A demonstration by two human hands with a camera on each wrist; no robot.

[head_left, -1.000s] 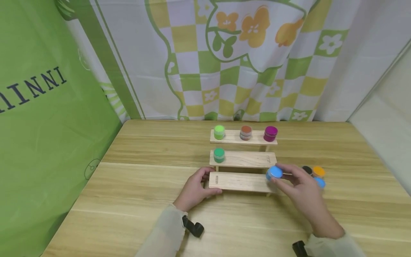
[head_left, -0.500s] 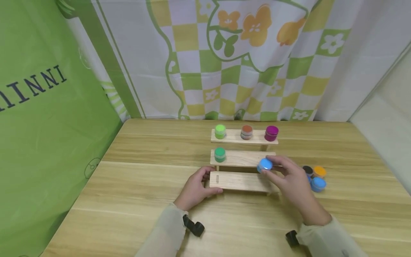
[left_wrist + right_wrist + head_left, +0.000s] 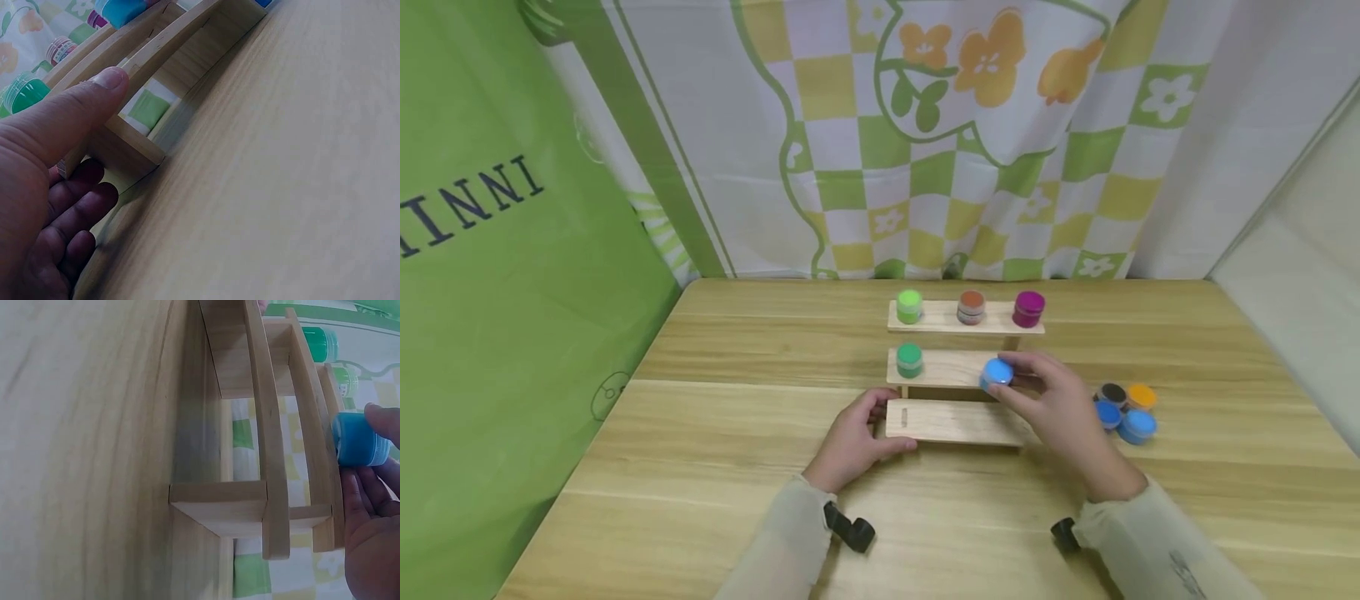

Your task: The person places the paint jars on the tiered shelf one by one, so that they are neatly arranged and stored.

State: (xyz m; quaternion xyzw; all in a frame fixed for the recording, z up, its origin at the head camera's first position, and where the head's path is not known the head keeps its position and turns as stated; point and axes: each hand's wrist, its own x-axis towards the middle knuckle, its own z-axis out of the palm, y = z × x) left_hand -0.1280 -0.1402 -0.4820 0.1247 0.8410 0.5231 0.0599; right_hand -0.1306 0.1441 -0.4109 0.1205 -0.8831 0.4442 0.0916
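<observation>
Light-blue jar [image 3: 997, 373] tight between right fingers [image 3: 1032, 362], left fingers [image 3: 895, 446] around wooden rack [image 3: 958, 422]

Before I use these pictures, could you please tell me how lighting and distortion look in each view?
Head view: bright, with a small glint on the held blue jar; left wrist view: dimmer, the left hand's fingers shadowed, the wooden shelf appearing bowed; right wrist view: also dim, the curtain looking soft.

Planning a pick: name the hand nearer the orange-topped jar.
Right. The right hand is left of the orange-topped jar; the left hand grips the rack, farther left.
</observation>
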